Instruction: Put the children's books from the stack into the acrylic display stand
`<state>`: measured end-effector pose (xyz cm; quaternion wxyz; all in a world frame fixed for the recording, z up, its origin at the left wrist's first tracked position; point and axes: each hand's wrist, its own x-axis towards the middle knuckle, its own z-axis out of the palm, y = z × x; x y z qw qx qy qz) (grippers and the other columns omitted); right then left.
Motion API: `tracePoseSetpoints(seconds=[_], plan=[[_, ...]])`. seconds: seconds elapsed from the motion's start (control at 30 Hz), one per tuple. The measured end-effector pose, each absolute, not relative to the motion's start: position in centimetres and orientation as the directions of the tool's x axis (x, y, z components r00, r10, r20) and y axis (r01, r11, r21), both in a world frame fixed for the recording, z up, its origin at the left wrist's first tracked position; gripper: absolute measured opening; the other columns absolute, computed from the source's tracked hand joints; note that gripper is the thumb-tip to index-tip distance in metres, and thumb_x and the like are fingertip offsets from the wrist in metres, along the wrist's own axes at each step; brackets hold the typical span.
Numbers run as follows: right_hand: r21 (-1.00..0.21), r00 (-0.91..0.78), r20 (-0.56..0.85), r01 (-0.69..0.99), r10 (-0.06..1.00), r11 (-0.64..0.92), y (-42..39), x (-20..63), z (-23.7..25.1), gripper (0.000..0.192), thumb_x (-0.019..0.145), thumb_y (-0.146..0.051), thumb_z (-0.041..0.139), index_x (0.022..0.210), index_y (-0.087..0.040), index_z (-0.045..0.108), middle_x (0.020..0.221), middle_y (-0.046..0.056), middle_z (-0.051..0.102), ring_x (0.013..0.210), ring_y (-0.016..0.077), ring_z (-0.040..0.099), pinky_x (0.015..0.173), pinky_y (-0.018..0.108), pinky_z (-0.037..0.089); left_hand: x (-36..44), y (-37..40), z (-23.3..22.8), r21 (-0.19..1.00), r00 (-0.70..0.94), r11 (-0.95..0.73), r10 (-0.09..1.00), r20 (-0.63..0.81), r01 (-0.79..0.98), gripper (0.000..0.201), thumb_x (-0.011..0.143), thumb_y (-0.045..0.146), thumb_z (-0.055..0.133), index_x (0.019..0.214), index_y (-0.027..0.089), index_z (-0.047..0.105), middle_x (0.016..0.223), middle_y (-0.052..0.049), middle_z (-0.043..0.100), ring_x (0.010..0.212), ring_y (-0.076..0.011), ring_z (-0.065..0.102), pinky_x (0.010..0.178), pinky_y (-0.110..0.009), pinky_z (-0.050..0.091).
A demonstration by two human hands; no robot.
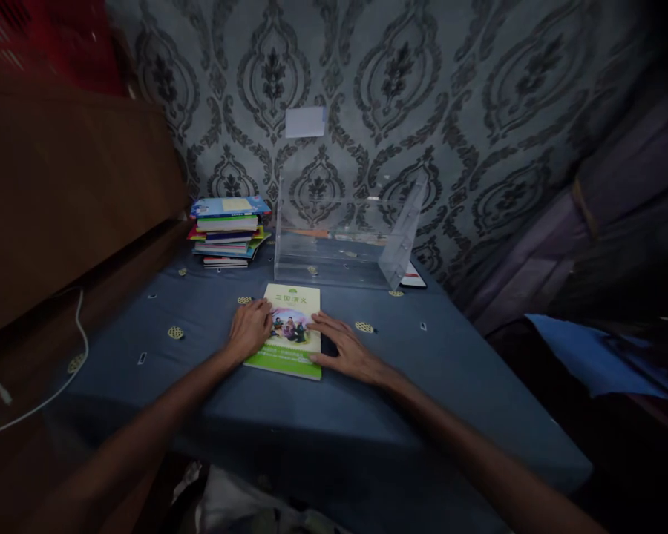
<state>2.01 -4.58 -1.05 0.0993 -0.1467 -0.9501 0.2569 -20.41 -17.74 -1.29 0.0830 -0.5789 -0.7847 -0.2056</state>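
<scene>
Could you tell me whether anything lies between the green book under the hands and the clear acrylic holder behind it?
Nothing visible does. The green book lies flat under the left hand and right hand, and only bare blue tablecloth separates it from the clear holder.

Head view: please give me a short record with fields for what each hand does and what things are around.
left hand: flat on left edge of green book
right hand: flat on the book's right edge
book: closed, lying on blue tablecloth
behind: clear acrylic box, stack of books at its left
wall: patterned wallpaper
</scene>
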Motion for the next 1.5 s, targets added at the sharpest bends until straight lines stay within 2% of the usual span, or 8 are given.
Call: tracePoseSetpoints(seconds=[0.1,0.17,0.3,0.43,0.63,0.87,1.3,1.5], plan=[[-0.474,-0.924,0.149,0.245,0.351,0.846,-4.2,0.0,-0.8,0.058,0.095,-0.056,0.051,0.142,-0.022,0.053,0.155,0.015,0.045,0.148,0.0301,0.034,0.120,0.057,0.024,-20.5,-16.8,-0.2,0.179,-0.295,0.245,0.889,0.350,0.953,0.013,0.091,0.023,0.053,0.089,0.020,0.065,0.102,-0.013,0.069,0.104,-0.0306,0.062,0.094,-0.046,0.048],[-0.429,-0.929,0.159,0.240,0.334,0.871,-3.9,-1.6,-0.6,0.057,0.097,-0.053,0.049,0.143,-0.020,0.052,0.154,0.016,0.046,0.148,0.0299,0.033,0.120,0.057,0.023,-20.7,-15.9,0.3,0.163,-0.281,0.238,0.898,0.340,0.958,0.009,0.090,0.022,0.054,0.089,0.020,0.063,0.101,-0.012,0.068,0.103,-0.0298,0.061,0.092,-0.045,0.048],[-0.361,-0.916,0.139,0.308,0.377,0.880,-2.3,-3.6,-0.9,0.060,0.098,-0.051,0.045,0.147,-0.016,0.046,0.157,0.019,0.040,0.150,0.0305,0.030,0.120,0.058,0.021,-21.1,-14.6,0.1,0.173,-0.266,0.219,0.906,0.329,0.960,0.016,0.091,0.017,0.049,0.103,0.020,0.059,0.110,-0.011,0.067,0.103,-0.0265,0.062,0.091,-0.041,0.049],[-0.394,-0.878,0.137,0.376,0.459,0.839,0.5,-3.5,-2.1,0.068,0.097,-0.058,0.044,0.150,-0.014,0.042,0.159,0.020,0.037,0.149,0.0289,0.031,0.121,0.056,0.020,-21.3,-14.4,-0.7,0.208,-0.269,0.207,0.902,0.337,0.956,0.023,0.092,0.014,0.045,0.111,0.019,0.057,0.117,-0.012,0.066,0.109,-0.0265,0.062,0.094,-0.042,0.050],[-0.436,-0.866,0.190,0.347,0.462,0.830,2.0,-2.9,-3.1,0.070,0.095,-0.060,0.047,0.150,-0.018,0.042,0.158,0.016,0.039,0.147,0.0288,0.036,0.122,0.054,0.021,-21.7,-14.3,-1.7,0.235,-0.281,0.208,0.898,0.339,0.949,0.033,0.092,0.015,0.045,0.122,0.019,0.059,0.135,-0.014,0.062,0.125,-0.0272,0.058,0.104,-0.044,0.047],[-0.429,-0.867,0.228,0.319,0.443,0.845,2.2,-2.9,-3.7,0.064,0.094,-0.056,0.050,0.148,-0.022,0.045,0.157,0.015,0.042,0.145,0.0305,0.039,0.120,0.057,0.024,-22.4,-13.7,-2.1,0.163,-0.221,0.180,0.932,0.286,0.970,0.047,0.093,0.017,0.043,0.139,0.018,0.055,0.150,-0.015,0.051,0.141,-0.0293,0.045,0.112,-0.053,0.039],[-0.437,-0.878,0.213,0.307,0.429,0.845,1.8,-2.5,-2.9,0.063,0.096,-0.056,0.046,0.148,-0.021,0.045,0.158,0.014,0.040,0.147,0.0313,0.036,0.121,0.056,0.022,-22.9,-12.3,-1.3,0.154,-0.150,0.106,0.938,0.311,0.982,0.042,0.095,0.023,0.046,0.136,0.019,0.058,0.133,-0.014,0.059,0.119,-0.0301,0.054,0.102,-0.049,0.046],[-0.467,-0.858,0.232,0.316,0.459,0.826,1.8,-2.4,-2.9,0.062,0.095,-0.058,0.047,0.144,-0.021,0.049,0.156,0.014,0.044,0.143,0.0317,0.041,0.119,0.055,0.027,-23.0,-12.4,-1.5,0.198,-0.167,0.104,0.927,0.337,0.975,0.041,0.096,0.024,0.043,0.134,0.018,0.059,0.134,-0.013,0.058,0.120,-0.0286,0.053,0.104,-0.046,0.044]])
